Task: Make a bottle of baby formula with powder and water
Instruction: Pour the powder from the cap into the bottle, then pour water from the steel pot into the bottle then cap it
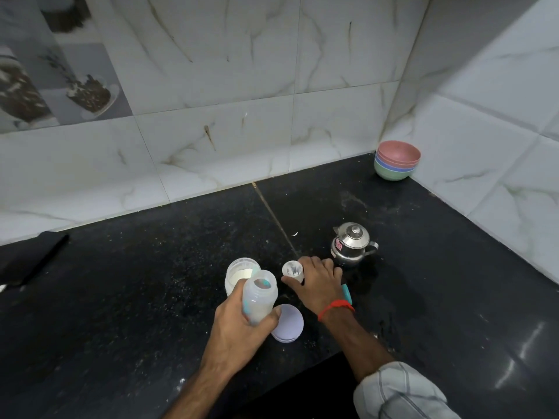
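My left hand [242, 325] grips a clear baby bottle [260, 294] with no top on, tilted, with white powder in its lower part. Behind it stands an open tub of white powder [239, 272]. My right hand [317, 285] holds a small white cup [292, 270] dusted with powder, set on the black counter [151, 282]. A teal piece [347, 293] shows under my right wrist. A pale lilac round lid [289, 326] lies flat between my arms. A small steel kettle [352, 244] with a lid stands just beyond my right hand.
A stack of pink, blue and green bowls [397, 160] sits in the far right corner against the tiled walls. A dark flat object [33, 261] lies at the far left. Powder specks dot the counter. The counter's front edge runs under my forearms.
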`<state>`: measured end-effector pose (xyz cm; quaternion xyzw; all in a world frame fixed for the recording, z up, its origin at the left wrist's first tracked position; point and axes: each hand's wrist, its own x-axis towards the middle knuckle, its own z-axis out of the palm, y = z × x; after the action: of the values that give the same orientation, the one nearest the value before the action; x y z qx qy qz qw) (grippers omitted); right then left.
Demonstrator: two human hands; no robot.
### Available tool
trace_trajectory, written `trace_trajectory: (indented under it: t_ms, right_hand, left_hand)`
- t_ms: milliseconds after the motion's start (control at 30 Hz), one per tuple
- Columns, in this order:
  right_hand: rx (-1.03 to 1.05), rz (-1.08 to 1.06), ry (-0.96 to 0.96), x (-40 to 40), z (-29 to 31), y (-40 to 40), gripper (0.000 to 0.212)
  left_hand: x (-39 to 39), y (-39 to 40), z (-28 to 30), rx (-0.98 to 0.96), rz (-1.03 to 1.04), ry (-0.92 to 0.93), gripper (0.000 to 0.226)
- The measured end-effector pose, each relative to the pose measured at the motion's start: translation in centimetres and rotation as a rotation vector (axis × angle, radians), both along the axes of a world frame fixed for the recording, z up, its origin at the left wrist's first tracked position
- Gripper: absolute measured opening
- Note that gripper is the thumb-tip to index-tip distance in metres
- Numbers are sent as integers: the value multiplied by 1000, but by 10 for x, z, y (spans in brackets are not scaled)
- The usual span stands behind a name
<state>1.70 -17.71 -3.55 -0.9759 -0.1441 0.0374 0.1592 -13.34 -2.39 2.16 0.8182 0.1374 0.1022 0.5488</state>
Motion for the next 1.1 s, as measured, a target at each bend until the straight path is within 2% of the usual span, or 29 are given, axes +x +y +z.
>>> trace_trajectory:
  t_ms: [200,267,333,400,433,500,567,633,700,767,967,1100]
  right_hand:
    - [-160,10,-10,4,-21,-1,59]
    - [-142,28,9,6,-20,-3,64]
    - [15,46,-60,9,-13,-8,66]
    - [273,-22,-257,16,-1,-20,59]
    - [382,-104,-343,23,6,-31,55]
    - [514,-320,-393,39,18,-56,48]
    - [615,-528,-322,53,22,-82,52]
    - [721,-671,-114,68,9,-104,55]
    - [792,-701,102,75,-6,-116,54]
    - [853,-660,221,74,-15,-118,46]
    - [1091,-540,243,63,-23,-107,12]
    - [1296,-593,299,61,-25,-100,15]
  left_hand:
    - [2,4,2,11,4,-7,44]
    - [5,3,0,12,-1,0,43]
    - [8,1,-2,6,-22,12,43]
    - [11,-1,-4,-7,-44,13,43]
    - [13,-2,-5,-17,-55,11,43]
    - [16,-5,-6,-30,-69,4,45]
    - [18,-9,-5,-43,-65,-19,53]
    - [21,-14,-3,-59,-69,-49,56]
    - [22,-19,-1,-85,-84,-70,52]
    - [23,-22,0,-100,-101,-77,51]
    - [25,-30,-3,-83,-138,-53,56]
    - [22,-33,-4,-65,-148,-38,55]
